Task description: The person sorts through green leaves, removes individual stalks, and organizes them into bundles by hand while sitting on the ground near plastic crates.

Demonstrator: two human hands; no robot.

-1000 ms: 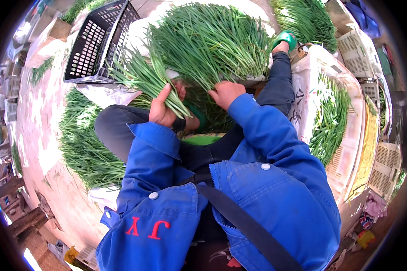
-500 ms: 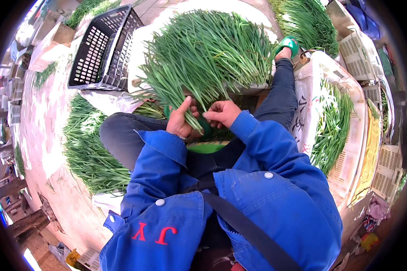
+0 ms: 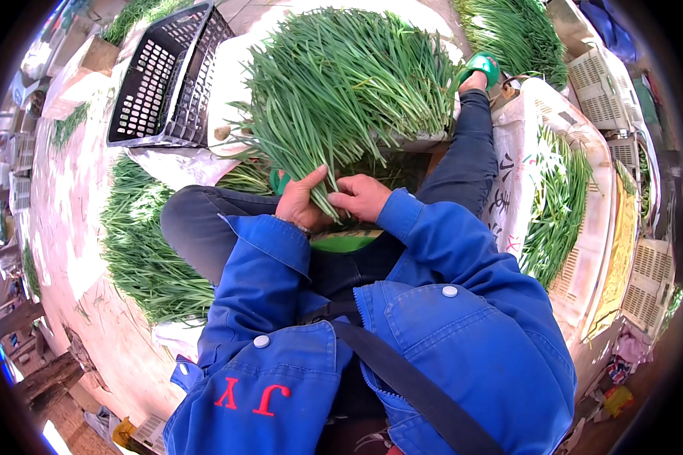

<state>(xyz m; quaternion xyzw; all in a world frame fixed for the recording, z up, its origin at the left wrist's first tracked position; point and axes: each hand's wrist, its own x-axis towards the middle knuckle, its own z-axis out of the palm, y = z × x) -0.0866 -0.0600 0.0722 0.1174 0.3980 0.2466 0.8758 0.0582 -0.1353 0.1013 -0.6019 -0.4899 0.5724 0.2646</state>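
My left hand (image 3: pixel 302 201) is closed round a thin bunch of Chinese chives (image 3: pixel 320 176), its thumb laid across the stems. Against the stem ends of that bunch rests my right hand (image 3: pixel 363 199), fingers bent and pressed together; whether a stalk is pinched in them is hidden. The bunch's leaves run up into a big heap of chives (image 3: pixel 349 76) lying on a white support in front of me. Cut ends of the heap point to the right.
At the far left stands a black plastic crate (image 3: pixel 159 83). More chives (image 3: pixel 148 250) lie on the floor by my left knee. On my right is a lined crate (image 3: pixel 577 174) with chives inside. Another chive pile (image 3: pixel 516 38) sits at the far right, past my green slipper (image 3: pixel 482 70).
My right hand has moved left and in against the stems held in my left hand. The single stalk seen at its fingertips before no longer shows apart. The whole view has shifted slightly.
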